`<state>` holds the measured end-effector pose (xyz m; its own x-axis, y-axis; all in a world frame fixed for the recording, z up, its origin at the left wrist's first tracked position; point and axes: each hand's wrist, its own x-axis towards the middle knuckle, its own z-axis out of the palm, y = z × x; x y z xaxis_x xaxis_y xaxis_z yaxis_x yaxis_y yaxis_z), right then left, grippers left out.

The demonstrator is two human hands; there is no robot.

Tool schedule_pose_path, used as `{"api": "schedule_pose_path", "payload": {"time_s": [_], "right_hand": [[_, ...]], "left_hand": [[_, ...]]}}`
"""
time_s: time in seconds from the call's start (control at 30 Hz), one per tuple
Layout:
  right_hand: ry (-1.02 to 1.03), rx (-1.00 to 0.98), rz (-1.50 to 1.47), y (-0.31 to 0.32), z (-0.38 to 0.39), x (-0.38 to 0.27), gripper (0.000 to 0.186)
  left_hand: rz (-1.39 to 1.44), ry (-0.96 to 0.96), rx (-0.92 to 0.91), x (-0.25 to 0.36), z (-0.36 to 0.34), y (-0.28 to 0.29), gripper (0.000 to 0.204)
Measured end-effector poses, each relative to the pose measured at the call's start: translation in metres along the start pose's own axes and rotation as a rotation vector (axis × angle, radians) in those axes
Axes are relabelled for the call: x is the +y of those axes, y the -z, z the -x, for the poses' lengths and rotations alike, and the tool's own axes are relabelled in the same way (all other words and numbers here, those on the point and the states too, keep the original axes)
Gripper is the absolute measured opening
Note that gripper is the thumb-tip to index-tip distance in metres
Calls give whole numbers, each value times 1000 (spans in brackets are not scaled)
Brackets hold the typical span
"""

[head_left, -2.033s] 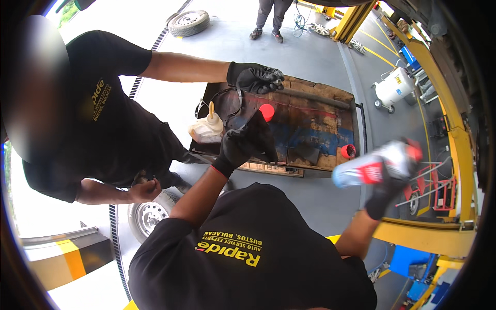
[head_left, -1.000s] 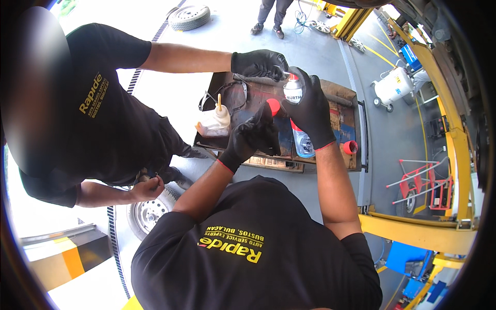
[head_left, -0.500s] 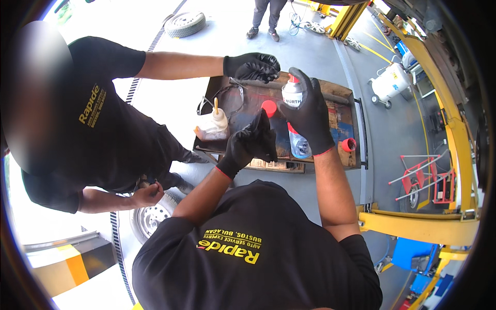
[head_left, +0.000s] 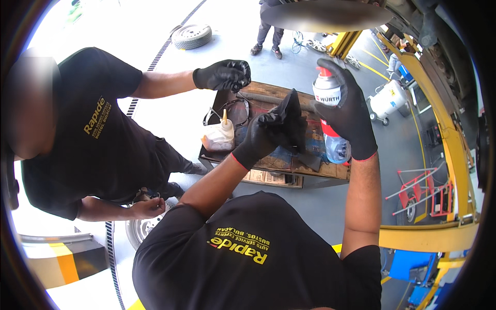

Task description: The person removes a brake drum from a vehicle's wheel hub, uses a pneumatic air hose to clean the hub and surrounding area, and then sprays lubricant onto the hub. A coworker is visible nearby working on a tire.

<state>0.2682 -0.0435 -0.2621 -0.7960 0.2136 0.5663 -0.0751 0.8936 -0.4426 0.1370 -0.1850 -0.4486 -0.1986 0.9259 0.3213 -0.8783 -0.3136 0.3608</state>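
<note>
My right hand, in a black glove with a red cuff edge, is wrapped round a spray can held upright above the cart's right side. Its forefinger lies at the can's red nozzle. The can is silver and white above, red and blue below. My left hand, gloved the same way, is closed on a floppy black piece, perhaps cloth, which stands up and hangs beyond the fingers. A gap separates the can from this black piece.
Beneath my hands is a worn cart. On its left are a whitish squeeze bottle and clear safety glasses. At left a co-worker's gloved hand reaches over. A yellow lift post stands right; a tyre lies behind.
Both my hands have moved right, the right one with the spray can. The black piece now shows more of itself. The co-worker's gloved hand has drawn back left.
</note>
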Motion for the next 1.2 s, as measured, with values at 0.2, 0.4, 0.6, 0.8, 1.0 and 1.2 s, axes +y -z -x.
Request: {"api": "schedule_pose_path", "payload": {"time_s": [0.2, 0.4, 0.6, 0.8, 1.0, 1.2], "right_hand": [[75, 289, 28, 23, -45, 4, 77], [525, 830, 443, 119, -164, -26, 54], [393, 323, 583, 139, -222, -78, 61], [398, 383, 530, 119, -219, -104, 63], [398, 586, 687, 138, -223, -103, 71], [395, 363, 425, 131, -223, -108, 68]], "left_hand": [[34, -216, 122, 45, -46, -17, 46], [-236, -572, -29, 107, -162, -29, 35], [-646, -778, 257, 157, -264, -1, 34], [-1102, -872, 207, 176, -268, 15, 39], [-1533, -966, 352, 175, -249, -18, 13], [-2138, -1003, 497, 176, -229, -51, 25]]}}
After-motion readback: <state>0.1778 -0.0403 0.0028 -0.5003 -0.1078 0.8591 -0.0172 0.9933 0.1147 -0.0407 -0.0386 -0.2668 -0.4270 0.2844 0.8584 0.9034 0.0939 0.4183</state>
